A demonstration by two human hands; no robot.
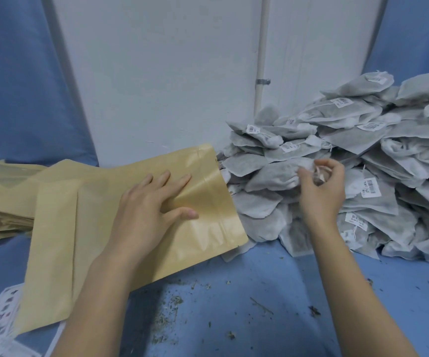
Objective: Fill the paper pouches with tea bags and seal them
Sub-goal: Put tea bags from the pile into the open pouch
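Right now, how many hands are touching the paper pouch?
1. The left hand lies flat on the paper pouch. The right hand is off it, at the tea bag pile, fingers curled on a tea bag.

The paper pouch lies left of the tea bag heap, its mouth touching the heap.

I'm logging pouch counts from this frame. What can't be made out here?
- Inside of the paper pouch, head view: its own wall and the left hand hide it.
- What the right hand pinches: curled fingers cover it.
- Tea bag pile: cut off by the right edge.
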